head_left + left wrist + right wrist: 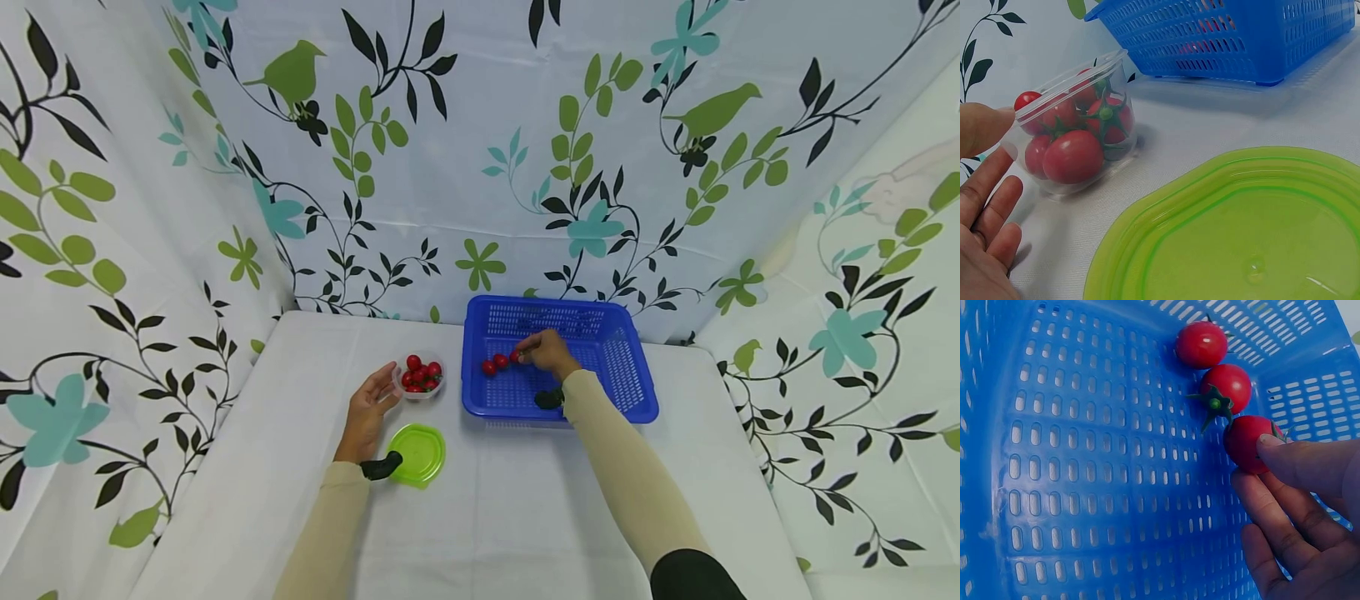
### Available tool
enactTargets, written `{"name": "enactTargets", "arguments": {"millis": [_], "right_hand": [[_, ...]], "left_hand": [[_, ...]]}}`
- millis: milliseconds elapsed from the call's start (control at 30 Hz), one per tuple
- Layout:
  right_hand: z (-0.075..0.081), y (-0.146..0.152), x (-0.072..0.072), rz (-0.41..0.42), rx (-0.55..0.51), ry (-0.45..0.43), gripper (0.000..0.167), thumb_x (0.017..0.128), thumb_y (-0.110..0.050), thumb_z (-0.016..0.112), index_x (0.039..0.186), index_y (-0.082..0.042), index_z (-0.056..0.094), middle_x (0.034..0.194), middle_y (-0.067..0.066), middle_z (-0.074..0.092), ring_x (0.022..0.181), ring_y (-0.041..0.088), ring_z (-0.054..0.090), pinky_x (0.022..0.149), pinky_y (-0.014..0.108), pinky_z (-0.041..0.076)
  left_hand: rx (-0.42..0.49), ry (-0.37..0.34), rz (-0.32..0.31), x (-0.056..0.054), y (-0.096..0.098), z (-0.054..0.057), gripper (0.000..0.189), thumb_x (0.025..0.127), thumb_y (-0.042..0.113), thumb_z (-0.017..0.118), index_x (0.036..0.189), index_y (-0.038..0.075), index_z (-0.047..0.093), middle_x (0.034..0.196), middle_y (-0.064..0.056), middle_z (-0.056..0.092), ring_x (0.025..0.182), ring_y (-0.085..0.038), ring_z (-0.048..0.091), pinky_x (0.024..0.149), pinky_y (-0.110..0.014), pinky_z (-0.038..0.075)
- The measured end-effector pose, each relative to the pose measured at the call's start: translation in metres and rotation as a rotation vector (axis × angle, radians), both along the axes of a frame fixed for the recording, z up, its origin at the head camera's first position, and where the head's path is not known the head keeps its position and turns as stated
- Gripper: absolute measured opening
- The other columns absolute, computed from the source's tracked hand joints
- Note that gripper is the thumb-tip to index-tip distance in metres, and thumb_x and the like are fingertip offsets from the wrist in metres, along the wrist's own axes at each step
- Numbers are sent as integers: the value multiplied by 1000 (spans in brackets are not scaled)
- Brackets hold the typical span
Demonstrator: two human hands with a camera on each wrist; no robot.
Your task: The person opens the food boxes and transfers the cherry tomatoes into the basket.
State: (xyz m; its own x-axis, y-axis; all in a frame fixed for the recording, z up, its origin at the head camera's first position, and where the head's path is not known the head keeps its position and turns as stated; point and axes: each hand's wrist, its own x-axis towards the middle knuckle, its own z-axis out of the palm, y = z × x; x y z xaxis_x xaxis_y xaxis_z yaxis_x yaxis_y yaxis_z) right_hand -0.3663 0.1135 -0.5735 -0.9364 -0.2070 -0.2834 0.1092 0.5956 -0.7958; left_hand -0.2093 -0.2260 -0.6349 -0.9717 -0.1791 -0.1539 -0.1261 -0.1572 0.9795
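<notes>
Pinching a red cherry tomato (pixel 1244 445) between thumb (pixel 1279 455) and fingertips (pixel 1247 480), the right grip (pixel 1307 519) is low inside the blue plastic basket (pixel 480 410), two more cherry tomatoes (pixel 1232 387) lined up just beside. Left of the basket, the left grip (pixel 982 222), fingers (pixel 999 206) extended, touches the side of a clear container (pixel 1121 153) of tomatoes (pixel 1074 156); a green lid (pixel 417 454) lies nearer on the bench (pixel 472 517).

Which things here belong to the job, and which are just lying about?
Seemingly part of it:
red tomatoes, one pinched by the right hand
clear tub, touched by the left hand
blue basket
green lid, perhaps the tub's

Just surroundings:
patterned cloth
white tablecloth
</notes>
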Motion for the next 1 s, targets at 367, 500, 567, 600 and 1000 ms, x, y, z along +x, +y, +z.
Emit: {"name": "enactTargets", "arguments": {"millis": [367,500,567,600,1000], "right_hand": [[-2,-6,-1,-6,5,-10,26,93,5,74,118,-2,79,127,17,75,126,36,67,114,54,50],[-3,-8,-2,-11,13,-20,25,92,5,75,115,-2,79,123,16,77,122,35,69,112,54,52],[-3,-7,-1,-14,13,-22,25,91,6,75,115,-2,79,122,16,77,121,34,70,111,53,52],[-3,-7,-1,-14,14,-22,25,91,7,75,115,-2,79,121,16,78,120,34,70,111,53,52],[0,-4,-1,1,58,-4,34,87,15,72,116,-2,79,121,16,77,113,31,72,105,47,57]], "left_hand": [[30,-12,-10,0,-1,1,61,104,3,66,160,19,49,167,-6,47,150,-28,40,97,-6,47],[32,-14,-15,0,0,1,63,103,5,67,161,19,47,167,-5,47,152,-28,39,97,-5,47],[38,-11,-16,0,0,0,63,103,5,68,161,19,47,167,-5,47,152,-28,39,97,-5,47],[38,-8,-17,0,0,0,63,103,4,67,161,19,47,167,-5,47,152,-28,39,97,-5,47],[3,-2,-2,-2,-1,-3,62,102,2,68,159,17,50,165,-8,49,141,-19,47,98,-9,49]]}}
